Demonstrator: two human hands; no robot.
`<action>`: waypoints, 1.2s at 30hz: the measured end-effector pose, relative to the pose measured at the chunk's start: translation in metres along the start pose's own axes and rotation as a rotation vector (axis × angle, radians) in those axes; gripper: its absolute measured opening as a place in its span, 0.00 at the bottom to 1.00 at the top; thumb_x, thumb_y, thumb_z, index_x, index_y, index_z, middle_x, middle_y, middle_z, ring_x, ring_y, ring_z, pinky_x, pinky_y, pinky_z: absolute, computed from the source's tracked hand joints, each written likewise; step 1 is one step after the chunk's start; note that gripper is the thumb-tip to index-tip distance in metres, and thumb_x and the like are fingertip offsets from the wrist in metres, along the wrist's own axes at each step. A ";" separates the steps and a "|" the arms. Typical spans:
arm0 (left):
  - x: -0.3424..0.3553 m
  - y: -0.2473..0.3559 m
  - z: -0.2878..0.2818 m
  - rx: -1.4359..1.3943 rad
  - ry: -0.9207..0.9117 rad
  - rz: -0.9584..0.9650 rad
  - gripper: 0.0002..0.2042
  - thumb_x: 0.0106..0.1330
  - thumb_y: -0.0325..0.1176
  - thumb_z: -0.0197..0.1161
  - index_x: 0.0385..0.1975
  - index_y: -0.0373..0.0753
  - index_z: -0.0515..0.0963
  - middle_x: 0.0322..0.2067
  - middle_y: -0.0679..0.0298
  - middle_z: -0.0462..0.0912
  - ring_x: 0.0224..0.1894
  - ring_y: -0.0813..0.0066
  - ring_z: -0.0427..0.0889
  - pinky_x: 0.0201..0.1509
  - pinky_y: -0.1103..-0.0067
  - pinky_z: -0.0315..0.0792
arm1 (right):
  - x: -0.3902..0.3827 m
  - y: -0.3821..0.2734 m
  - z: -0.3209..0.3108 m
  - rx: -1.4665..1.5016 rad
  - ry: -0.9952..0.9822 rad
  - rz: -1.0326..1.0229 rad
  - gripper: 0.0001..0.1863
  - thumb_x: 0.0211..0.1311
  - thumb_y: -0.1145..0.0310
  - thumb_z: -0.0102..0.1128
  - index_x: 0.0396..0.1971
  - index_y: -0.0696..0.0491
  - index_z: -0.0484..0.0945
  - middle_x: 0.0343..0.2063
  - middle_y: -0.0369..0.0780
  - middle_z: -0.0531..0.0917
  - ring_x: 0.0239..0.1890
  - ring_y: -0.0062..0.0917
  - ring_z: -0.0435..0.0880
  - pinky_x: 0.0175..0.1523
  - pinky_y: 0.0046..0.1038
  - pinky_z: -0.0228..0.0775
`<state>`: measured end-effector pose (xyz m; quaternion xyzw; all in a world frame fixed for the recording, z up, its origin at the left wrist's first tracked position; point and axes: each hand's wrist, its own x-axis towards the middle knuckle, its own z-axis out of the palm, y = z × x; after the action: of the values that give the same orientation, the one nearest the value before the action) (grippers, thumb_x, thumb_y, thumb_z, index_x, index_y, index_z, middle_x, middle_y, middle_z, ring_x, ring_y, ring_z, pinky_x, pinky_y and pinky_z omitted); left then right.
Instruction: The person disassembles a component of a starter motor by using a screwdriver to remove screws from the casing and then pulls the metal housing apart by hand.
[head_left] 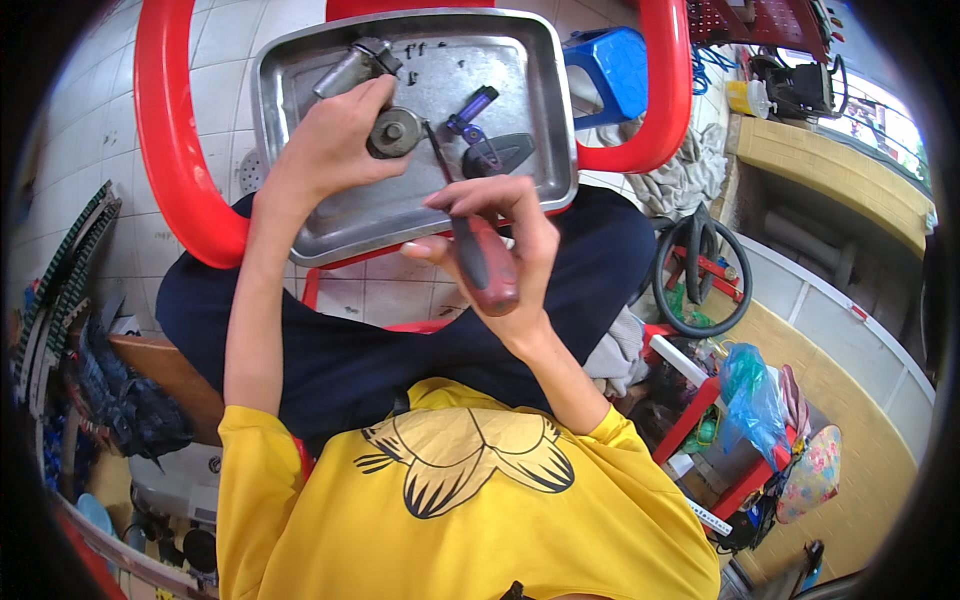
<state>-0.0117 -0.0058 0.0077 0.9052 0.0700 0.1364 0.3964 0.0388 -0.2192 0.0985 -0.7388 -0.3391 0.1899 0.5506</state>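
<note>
1. White-tiled floor (pixel 110 220) at left, beside one red chair (pixel 190 130), with one metal tray (pixel 345 222) set between its sides.
2. Reaching over the tray's left side: left hand (pixel 335 140), thumb and fingers curled around one grey round metal part (pixel 396 132), held at about mid-tray.
3. Lying at the tray's far left: one silver cylindrical part (pixel 345 72); just to its right, several small dark pieces (pixel 411 76), too tiny to count surely.
4. Judged partway along: small pieces apparently already loose, grey part seemingly not yet finished with; amount left impossible to tell.
5. Right of centre in the tray: one purple-and-black item (pixel 475 110), partly overlapping one dark oval piece (pixel 507 153).
6. Nearer: right hand (pixel 530 235), wrapped loosely around one red-and-black screwdriver (pixel 487 265), tip just beside the grey part, contact unclear.
7. Far right, beyond the tray: one blue stool (pixel 612 75).
</note>
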 end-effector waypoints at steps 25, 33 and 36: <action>-0.001 0.002 -0.004 0.075 -0.083 -0.009 0.32 0.48 0.37 0.75 0.52 0.30 0.71 0.45 0.47 0.81 0.45 0.44 0.83 0.49 0.61 0.79 | 0.005 -0.004 0.003 -0.154 -0.039 -0.200 0.31 0.43 0.81 0.81 0.52 0.54 0.83 0.46 0.43 0.80 0.43 0.31 0.86 0.44 0.32 0.80; 0.001 0.002 -0.003 0.063 -0.097 -0.023 0.32 0.48 0.38 0.76 0.52 0.29 0.71 0.43 0.47 0.82 0.46 0.44 0.83 0.50 0.61 0.79 | -0.003 -0.002 0.006 -0.007 0.062 -0.080 0.35 0.49 0.82 0.76 0.61 0.56 0.76 0.46 0.46 0.85 0.42 0.33 0.87 0.48 0.30 0.80; 0.002 0.001 -0.001 0.033 -0.060 0.000 0.29 0.50 0.37 0.76 0.48 0.31 0.71 0.41 0.44 0.81 0.44 0.41 0.82 0.46 0.60 0.77 | 0.003 0.005 0.007 0.080 0.155 -0.183 0.34 0.50 0.84 0.76 0.60 0.56 0.76 0.47 0.46 0.86 0.45 0.33 0.87 0.51 0.32 0.79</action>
<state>-0.0102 -0.0049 0.0095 0.9153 0.0605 0.1080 0.3833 0.0375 -0.2131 0.0919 -0.6946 -0.3537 0.0943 0.6193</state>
